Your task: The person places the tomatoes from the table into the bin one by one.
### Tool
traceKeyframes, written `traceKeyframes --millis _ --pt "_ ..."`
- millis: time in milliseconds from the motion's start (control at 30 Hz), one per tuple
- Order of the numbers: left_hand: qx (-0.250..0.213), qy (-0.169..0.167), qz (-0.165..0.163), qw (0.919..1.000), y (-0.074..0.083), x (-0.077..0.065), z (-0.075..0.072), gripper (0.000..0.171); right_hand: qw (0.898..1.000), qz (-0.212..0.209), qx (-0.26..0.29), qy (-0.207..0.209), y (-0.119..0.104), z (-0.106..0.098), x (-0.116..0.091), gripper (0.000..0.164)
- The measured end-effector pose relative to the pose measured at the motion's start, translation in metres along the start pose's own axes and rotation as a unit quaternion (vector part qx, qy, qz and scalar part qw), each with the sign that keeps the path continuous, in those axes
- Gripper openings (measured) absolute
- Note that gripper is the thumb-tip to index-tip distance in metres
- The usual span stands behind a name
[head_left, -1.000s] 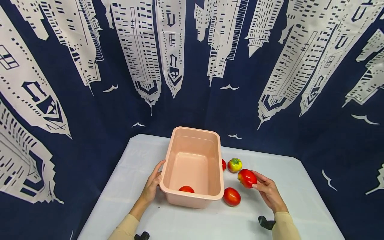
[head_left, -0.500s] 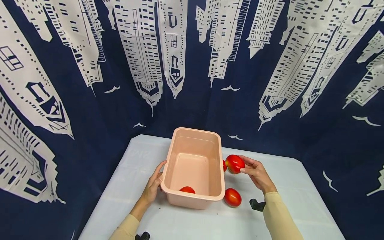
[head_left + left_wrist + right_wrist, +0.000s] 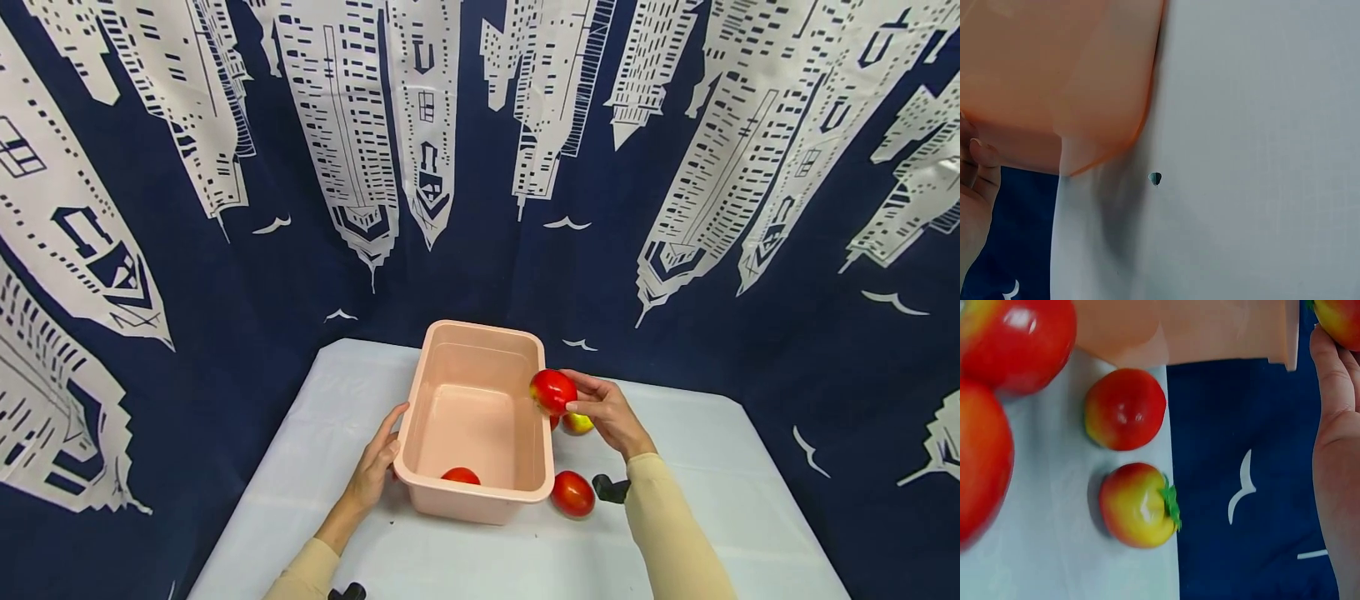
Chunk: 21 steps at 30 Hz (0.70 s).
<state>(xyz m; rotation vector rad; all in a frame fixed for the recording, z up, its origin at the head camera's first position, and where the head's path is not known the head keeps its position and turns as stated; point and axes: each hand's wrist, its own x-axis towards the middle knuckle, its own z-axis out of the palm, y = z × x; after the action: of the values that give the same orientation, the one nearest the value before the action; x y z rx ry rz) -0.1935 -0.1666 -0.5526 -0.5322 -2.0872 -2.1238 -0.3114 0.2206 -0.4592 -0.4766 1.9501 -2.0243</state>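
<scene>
A pale pink plastic tub (image 3: 472, 492) stands in the middle of the head view, with one red tomato (image 3: 461, 476) showing at its near end. My left hand (image 3: 371, 467) grips the tub's left side near the front corner. In my right hand (image 3: 607, 408) a red tomato (image 3: 553, 392) with a yellowish end is pinched between thumb and fingers. It overlaps the tub's right rim in the head view. The right wrist view shows this held tomato (image 3: 1342, 320) at its upper right corner, with part of the right hand (image 3: 1338, 425) below.
Right of the tub, a red tomato (image 3: 573, 494) lies near the front. Farther back is a yellow-red tomato (image 3: 578, 423) with green leaves (image 3: 1171, 503), beside a red one (image 3: 1125, 409). The white table (image 3: 457, 567) meets a dark blue printed curtain (image 3: 480, 275) behind.
My right hand has carried the held tomato left and away from me, from over the table to the tub's right rim. The left hand and tub have stayed nearly in place.
</scene>
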Motion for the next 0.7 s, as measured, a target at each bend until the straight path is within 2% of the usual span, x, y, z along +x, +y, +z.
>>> traceKeyframes --millis 133,467,700 --pt "0.006 0.003 -0.004 1.0 0.002 0.0 0.001 0.058 1.0 0.003 -0.013 -0.004 -0.004 0.01 0.011 0.068" --pt "0.037 -0.016 0.024 0.9989 0.005 0.003 0.0 0.057 0.998 0.012 -0.053 -0.021 -0.01 0.035 0.035 0.065" --pt "0.031 -0.016 0.01 0.9994 0.003 0.0 -0.001 0.057 0.997 0.014 -0.061 -0.041 -0.016 0.052 0.045 0.065"
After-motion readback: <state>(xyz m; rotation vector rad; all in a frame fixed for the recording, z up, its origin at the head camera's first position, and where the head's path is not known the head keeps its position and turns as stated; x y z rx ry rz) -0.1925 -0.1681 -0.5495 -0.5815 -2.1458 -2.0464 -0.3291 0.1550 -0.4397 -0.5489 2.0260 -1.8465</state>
